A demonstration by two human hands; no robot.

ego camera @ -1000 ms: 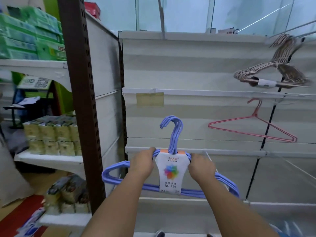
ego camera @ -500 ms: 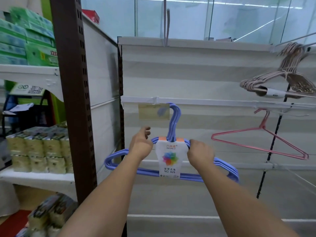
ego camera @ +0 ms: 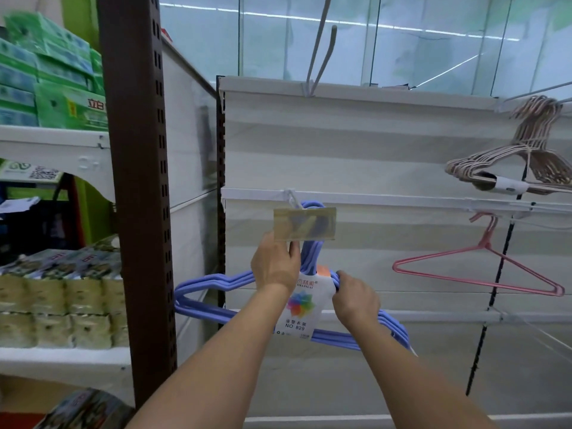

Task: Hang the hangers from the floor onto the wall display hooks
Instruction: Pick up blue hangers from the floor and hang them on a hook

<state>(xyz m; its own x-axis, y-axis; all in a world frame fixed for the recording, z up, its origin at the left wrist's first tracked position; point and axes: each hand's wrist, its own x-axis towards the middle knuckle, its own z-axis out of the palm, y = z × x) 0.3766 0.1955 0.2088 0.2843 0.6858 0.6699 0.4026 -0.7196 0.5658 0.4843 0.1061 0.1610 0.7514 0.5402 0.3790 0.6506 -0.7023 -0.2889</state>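
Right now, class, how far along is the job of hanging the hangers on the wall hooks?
Done: a pink hanger and a beige hanger bundle already hang on the wall. In hand: the left hand and the right hand hold the blue hanger bundle, its hooks up behind the price tag holder at the display hook. Whether it has caught, and what remains on the floor, cannot be seen.

A bundle of blue hangers [ego camera: 216,284] shows a smooth, slightly glossy plastic-looking coating, banded by a glossy white paper label [ego camera: 305,308] printed in colour. At 3 o'clock a thin pink hanger [ego camera: 483,274] looks like coated wire, and at 2 o'clock a bundle of beige hangers [ego camera: 507,159] carries a white sleeve. The wall panel [ego camera: 371,156] is matt off-white, the upright post [ego camera: 136,181] matt brown perforated metal, the price tag holder [ego camera: 305,224] clear yellowed plastic.
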